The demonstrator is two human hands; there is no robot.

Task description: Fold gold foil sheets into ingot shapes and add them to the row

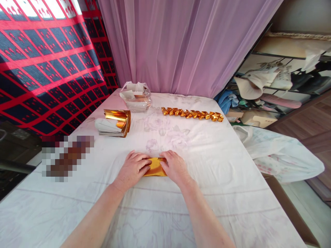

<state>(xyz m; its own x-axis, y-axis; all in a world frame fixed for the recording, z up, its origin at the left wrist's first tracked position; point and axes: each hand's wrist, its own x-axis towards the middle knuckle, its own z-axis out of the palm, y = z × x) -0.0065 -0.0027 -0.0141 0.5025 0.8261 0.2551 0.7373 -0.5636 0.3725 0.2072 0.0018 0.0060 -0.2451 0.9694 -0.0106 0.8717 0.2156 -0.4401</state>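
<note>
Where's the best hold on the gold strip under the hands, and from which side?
Probably its two short ends: left hand from the left, right hand from the right. The gold strip lies flat on the cloth, looks wider than deep, and both hands already cover those ends.

Your left hand (134, 168) and right hand (176, 166) are hiding the ends of the foil (155, 168); pixelation (67, 159) is masking something; bottom edge is cropping your forearms (97, 213).
</note>
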